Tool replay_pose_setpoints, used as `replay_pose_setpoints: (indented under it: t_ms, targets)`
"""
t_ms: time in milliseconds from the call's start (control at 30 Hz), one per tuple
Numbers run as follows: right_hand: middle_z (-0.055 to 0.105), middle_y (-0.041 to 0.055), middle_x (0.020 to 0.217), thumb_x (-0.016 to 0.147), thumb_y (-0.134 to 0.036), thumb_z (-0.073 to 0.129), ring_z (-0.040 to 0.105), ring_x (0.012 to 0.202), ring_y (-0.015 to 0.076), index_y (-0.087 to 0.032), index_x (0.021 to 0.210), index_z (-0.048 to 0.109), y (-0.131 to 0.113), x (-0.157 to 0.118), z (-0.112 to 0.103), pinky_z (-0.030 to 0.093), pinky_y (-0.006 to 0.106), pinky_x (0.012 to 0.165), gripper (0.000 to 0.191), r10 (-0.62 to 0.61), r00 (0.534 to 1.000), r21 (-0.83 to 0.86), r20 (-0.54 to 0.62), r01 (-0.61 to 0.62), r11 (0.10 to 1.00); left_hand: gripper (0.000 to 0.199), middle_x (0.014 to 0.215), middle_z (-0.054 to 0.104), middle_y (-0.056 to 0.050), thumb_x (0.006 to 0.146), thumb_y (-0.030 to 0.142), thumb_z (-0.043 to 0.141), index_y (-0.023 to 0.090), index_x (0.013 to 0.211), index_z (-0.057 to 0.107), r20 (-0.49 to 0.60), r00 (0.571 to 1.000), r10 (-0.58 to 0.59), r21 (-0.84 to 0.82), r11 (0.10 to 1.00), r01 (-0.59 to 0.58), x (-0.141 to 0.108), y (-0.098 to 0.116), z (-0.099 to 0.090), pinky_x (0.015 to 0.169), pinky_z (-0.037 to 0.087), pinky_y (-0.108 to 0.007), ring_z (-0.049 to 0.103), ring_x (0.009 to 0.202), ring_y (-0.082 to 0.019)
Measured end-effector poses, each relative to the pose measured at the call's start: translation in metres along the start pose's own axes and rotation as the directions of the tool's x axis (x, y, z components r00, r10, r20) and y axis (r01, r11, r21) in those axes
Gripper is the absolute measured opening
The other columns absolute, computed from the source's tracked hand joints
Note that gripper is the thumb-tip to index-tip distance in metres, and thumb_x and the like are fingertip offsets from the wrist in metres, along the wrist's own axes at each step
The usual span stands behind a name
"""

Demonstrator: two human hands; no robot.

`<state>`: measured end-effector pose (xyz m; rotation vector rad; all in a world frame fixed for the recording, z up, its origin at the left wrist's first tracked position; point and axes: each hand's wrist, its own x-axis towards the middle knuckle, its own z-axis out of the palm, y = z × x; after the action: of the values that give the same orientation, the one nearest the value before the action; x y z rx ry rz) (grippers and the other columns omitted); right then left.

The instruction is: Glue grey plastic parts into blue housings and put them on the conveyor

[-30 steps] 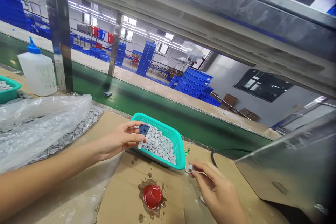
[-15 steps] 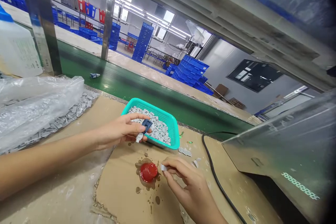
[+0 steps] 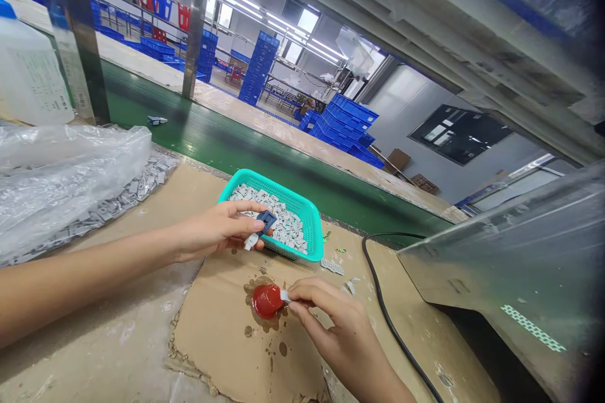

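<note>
My left hand (image 3: 222, 230) grips a dark blue plastic part (image 3: 266, 221) over the near left edge of a turquoise basket (image 3: 309, 227). A light grey piece (image 3: 251, 240) sticks out below the blue part at my fingers. Many small light grey pieces (image 3: 288, 227) fill the basket. Between thumb and forefinger, my right hand (image 3: 331, 321) pinches a small light grey piece (image 3: 285, 296), its tip at the right side of a glossy red lump (image 3: 267, 301). Dark wet spots surround the lump on the cardboard (image 3: 222, 327).
A plastic bag (image 3: 66, 182) of grey pieces lies at the left, below a large jug (image 3: 33, 69). Behind the basket runs a green belt (image 3: 227, 151) carrying a small part (image 3: 157, 120). A black cable (image 3: 385, 308) curves beside a metal housing (image 3: 510, 252) at the right.
My right hand has moved slightly left, bringing its grey piece to the red lump. The small part on the belt has shifted left. My left hand keeps its hold on the blue part.
</note>
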<state>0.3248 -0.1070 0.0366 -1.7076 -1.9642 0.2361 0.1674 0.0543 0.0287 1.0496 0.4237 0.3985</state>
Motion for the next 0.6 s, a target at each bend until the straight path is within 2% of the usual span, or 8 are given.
replay_pose_setpoints:
  t_ms: [167,333,600]
  targets:
    - [0.063,0.0049,0.077,0.079,-0.008,0.048,0.059,0.071,0.0139,-0.018,0.082,0.060,-0.001,-0.004,0.008,0.049,0.023,0.062,0.016,-0.067,0.995,-0.020,-0.073,0.065,0.998,0.047,0.097,0.061,-0.007,0.068,0.025,0.065,0.020,0.110,0.045,-0.030,0.999,-0.025,0.036,0.999,0.026,0.000,-0.003,-0.002,0.068,0.041,-0.025,0.059,0.076,-0.013]
    - [0.063,0.0062,0.077,0.078,-0.007,0.048,0.059,0.072,0.0144,-0.017,0.085,0.060,-0.002,-0.009,0.017,0.051,0.024,0.062,0.016,-0.108,0.980,-0.045,-0.168,0.102,0.994,0.057,0.108,0.054,-0.005,0.059,0.020,0.071,0.026,0.110,0.046,-0.073,0.997,-0.022,0.150,0.988,0.033,-0.004,-0.003,0.001,0.072,0.039,-0.026,0.055,0.084,-0.013]
    - [0.061,0.0060,0.073,0.079,-0.006,0.046,0.059,0.066,0.0131,-0.015,0.083,0.061,-0.008,-0.012,0.024,0.051,0.021,0.058,0.018,-0.126,0.962,-0.084,-0.243,0.108,0.991,0.025,0.088,0.059,-0.001,0.070,0.021,0.059,0.022,0.094,0.051,-0.041,0.998,0.055,0.226,0.973,-0.045,-0.009,0.001,0.010,0.055,0.031,-0.022,0.047,0.064,-0.008]
